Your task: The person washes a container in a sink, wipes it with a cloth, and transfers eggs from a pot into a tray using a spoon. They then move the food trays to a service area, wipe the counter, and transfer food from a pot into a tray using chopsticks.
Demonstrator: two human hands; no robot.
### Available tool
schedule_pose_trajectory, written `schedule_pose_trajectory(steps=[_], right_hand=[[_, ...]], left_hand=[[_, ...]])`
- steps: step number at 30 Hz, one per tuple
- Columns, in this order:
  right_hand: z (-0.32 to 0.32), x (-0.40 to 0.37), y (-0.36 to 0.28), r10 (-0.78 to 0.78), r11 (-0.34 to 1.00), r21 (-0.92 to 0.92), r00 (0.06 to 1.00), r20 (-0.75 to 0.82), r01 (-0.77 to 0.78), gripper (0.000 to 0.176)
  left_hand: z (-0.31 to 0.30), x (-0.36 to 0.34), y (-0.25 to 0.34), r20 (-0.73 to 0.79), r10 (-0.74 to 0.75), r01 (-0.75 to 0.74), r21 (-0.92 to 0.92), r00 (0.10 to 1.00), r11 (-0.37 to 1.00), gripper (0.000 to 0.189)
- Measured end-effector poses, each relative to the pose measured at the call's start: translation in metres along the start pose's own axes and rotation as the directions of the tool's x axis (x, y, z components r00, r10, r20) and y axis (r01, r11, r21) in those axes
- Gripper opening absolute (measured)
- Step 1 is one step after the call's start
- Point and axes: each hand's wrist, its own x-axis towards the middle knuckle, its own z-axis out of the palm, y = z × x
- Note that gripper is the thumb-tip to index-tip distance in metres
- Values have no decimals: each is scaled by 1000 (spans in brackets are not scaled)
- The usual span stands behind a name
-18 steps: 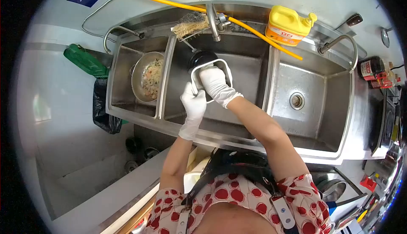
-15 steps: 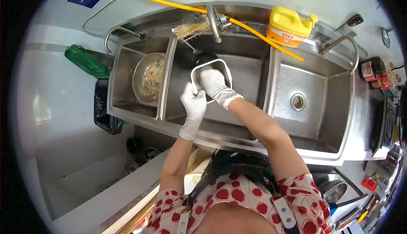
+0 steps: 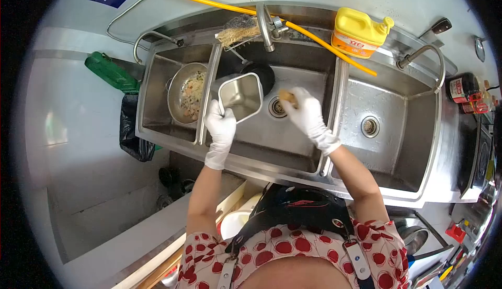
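Note:
My left hand, in a white glove, is closed on the near left rim of a square metal container, whose open top faces up toward me. To its right my right hand, also gloved, grips a small tan scrubbing pad above the middle basin, close to its drain. The container and the pad are apart. Behind the container, a black pan lies partly hidden in the same basin.
The left basin holds a pan with food scraps. A faucet and yellow hose hang over the back edge, beside a yellow jug. At right is another basin; at left, a black bag.
My right hand has come out of the container and moved right, and the pad now shows in it. My left hand has shifted left with the container, uncovering the drain and more of the black pan.

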Motion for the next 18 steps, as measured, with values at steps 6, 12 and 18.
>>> schedule_pose_trajectory(steps=[6, 12, 18], right_hand=[[-12, -60, 61, 210, 968, -182, 956, 207, -173, 28], [-43, -68, 58, 138, 983, -154, 964, 228, -104, 29], [-116, -53, 48, -28, 984, -172, 991, 133, 51, 29]], left_hand=[[-40, 5, 36, -15, 259, -242, 307, 966, 921, 19], [-78, 12, 73, 62, 556, -501, 523, 829, 689, 21], [-108, 14, 114, 146, 704, -625, 607, 695, 491, 21]])
